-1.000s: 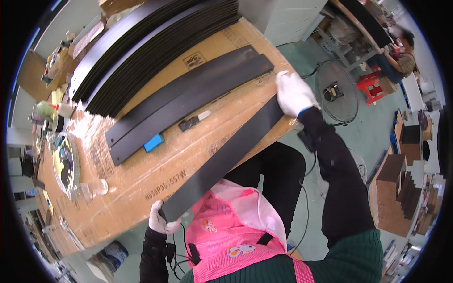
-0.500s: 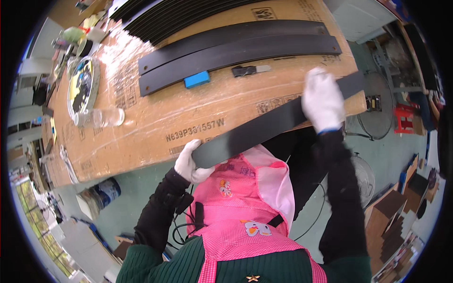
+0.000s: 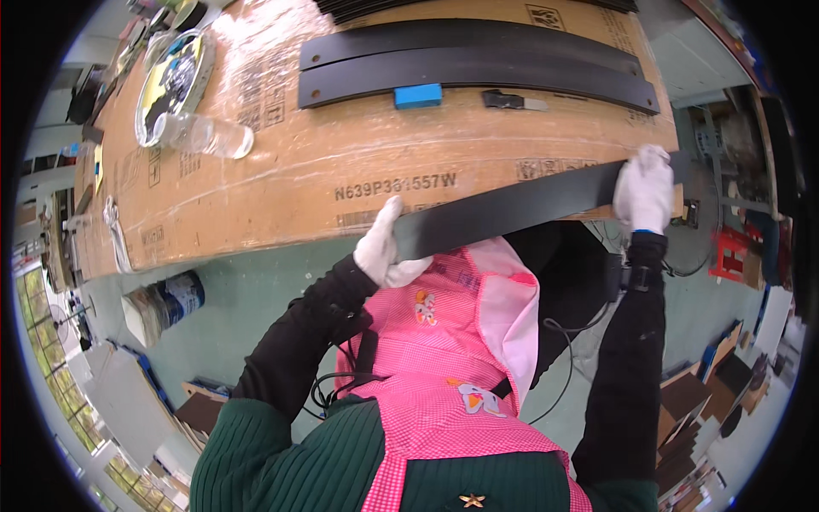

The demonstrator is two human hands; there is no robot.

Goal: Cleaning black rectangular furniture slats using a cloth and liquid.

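Observation:
A long flat dark-grey strip (image 3: 512,205) lies slantwise over the near edge of a plastic-wrapped cardboard surface (image 3: 290,196). My left hand (image 3: 386,249), in a white glove, grips its left end, thumb below and fingers above. Around the strip near its right end closes my right hand (image 3: 644,189), also white-gloved; what else it may hold is hidden. Farther back, two similar strips (image 3: 478,68) with small holes at their ends lie side by side. A blue block (image 3: 418,96) touches the nearer one, and a black-handled tool with a pale flat end (image 3: 514,101) sits just right of it.
At the left, a clear plastic cup (image 3: 205,136) lies on its side against an oval tray (image 3: 143,119) of dark bits. More dark strips (image 3: 384,8) are stacked at the back. A bucket (image 3: 175,300) stands on the floor to the left, a red stool (image 3: 727,256) to the right.
My right hand has moved outward to the right along the strip, nearer its end. My left hand still grips the left end. The whole view has shifted, and the strip now slants less.

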